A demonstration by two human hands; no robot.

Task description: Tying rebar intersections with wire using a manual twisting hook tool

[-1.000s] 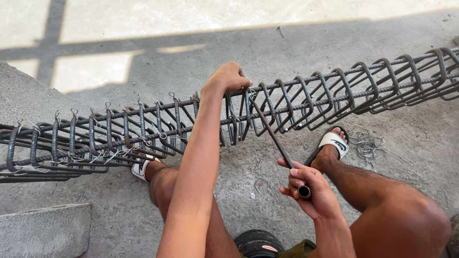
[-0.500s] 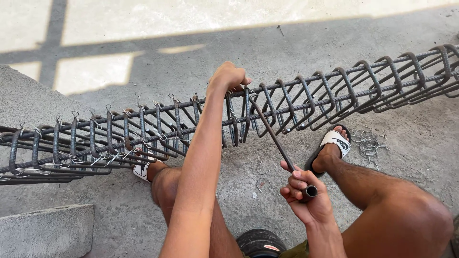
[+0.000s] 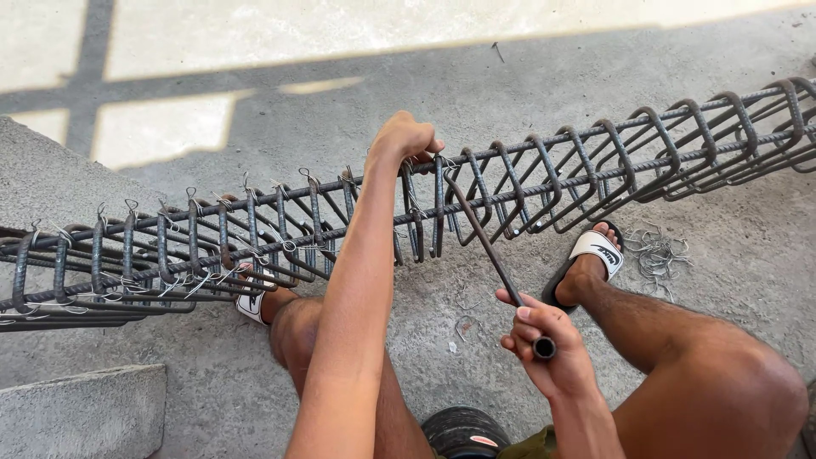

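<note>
Steel rod [image 3: 484,242], thin and dark, runs up and away from the right hand [image 3: 548,357]. The right grip is closed tight around its near end, a short black tube-like handle [image 3: 544,347] showing between thumb and fingers. The rod's far tip reaches the top bar of the cage, just beside the left hand.

Nearest of all, below and left of the right grip, a black round object [image 3: 463,432] sits between the thighs; what it is cannot be told. A grey concrete block [image 3: 81,412] lies far left of it.

Beyond the right grip, a foot in a black-and-white sandal [image 3: 591,255] rests on the concrete floor [image 3: 731,280]. Just right of the sandal lies a small heap of loose wire ties [image 3: 659,253]. A few bent wire scraps [image 3: 466,325] lie left of the right grip. The other sandal [image 3: 251,304] shows under the cage, farther left.

Left hand [image 3: 404,140] sits farther out, arm stretched forward. Its grip is curled over the top bar of the rebar cage [image 3: 280,238], fingers closed on it. The cage runs across the whole view, left to right, hoops tied with wire on the left part.

Farthest, sunlit pavement [image 3: 340,34] beyond the shade.
</note>
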